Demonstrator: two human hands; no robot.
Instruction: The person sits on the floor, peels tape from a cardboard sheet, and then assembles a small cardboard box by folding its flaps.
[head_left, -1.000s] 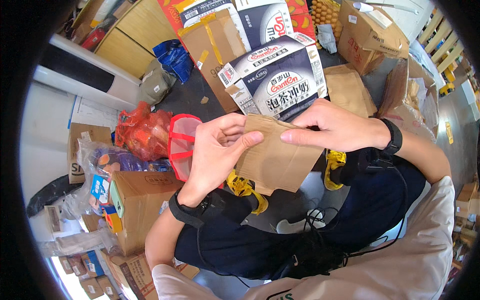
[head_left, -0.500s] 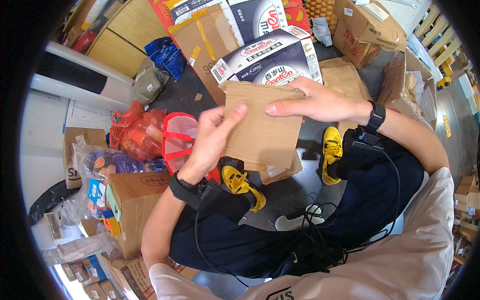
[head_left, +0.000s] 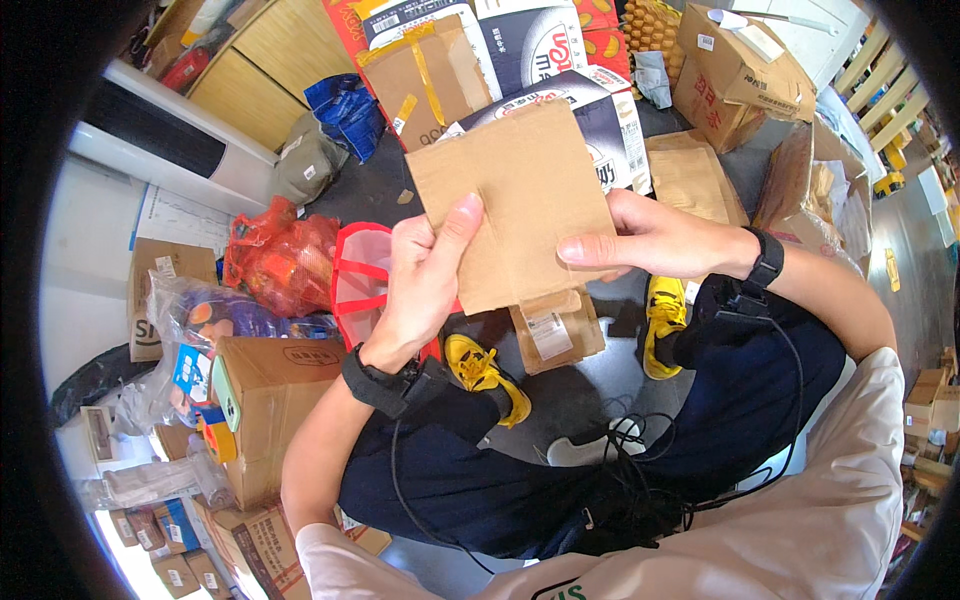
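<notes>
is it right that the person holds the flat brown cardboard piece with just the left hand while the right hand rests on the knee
Not quite. The head view shows both hands on the flat brown cardboard piece: the left hand grips its lower left edge, and the right hand is not on the knee but pinches the piece's right edge.
</notes>
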